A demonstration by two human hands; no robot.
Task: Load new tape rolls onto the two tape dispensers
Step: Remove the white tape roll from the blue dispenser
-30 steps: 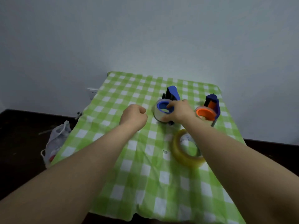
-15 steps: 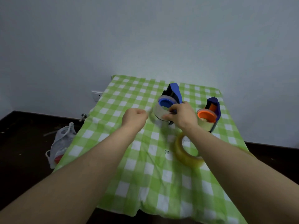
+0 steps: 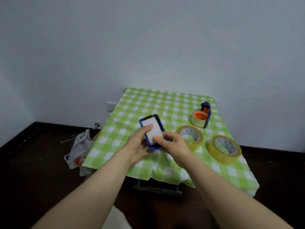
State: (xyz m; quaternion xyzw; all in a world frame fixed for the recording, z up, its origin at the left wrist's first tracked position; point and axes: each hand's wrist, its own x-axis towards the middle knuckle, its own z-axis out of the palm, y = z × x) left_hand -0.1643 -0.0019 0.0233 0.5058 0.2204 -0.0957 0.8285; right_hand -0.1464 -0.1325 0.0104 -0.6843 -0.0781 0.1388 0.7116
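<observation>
Both hands are raised above the near half of the table (image 3: 148, 103), which is covered with a green-and-white checked cloth, and together they hold a blue tape dispenser (image 3: 152, 131) clear of the surface. The left hand (image 3: 137, 146) cups the dispenser from the left and below, thumb lying across the whitish face that is turned up toward the camera. The right hand (image 3: 173, 144) closes on the dispenser's lower right end, thumb pressed on the same pale face, fingers wrapped behind. Whether the pale face is a tape roll seen edge-on cannot be told; motion blur softens the edges. Just right of the right hand, a yellowish tape roll (image 3: 191, 136) lies flat on the cloth, its near-left edge partly hidden by that hand. A second, larger-looking yellowish roll (image 3: 224, 148) lies flat near the right front edge of the table, apart from the first. Farther back on the right stands the second dispenser (image 3: 202, 117), blue frame with an orange hub, a yellowish roll seated on it; nothing touches it. On the dark floor left of the table a white plastic bag (image 3: 79, 151) slumps against the hanging cloth, something red showing inside. A wall socket (image 3: 110, 106) sits on the pale wall behind the table's left corner.
</observation>
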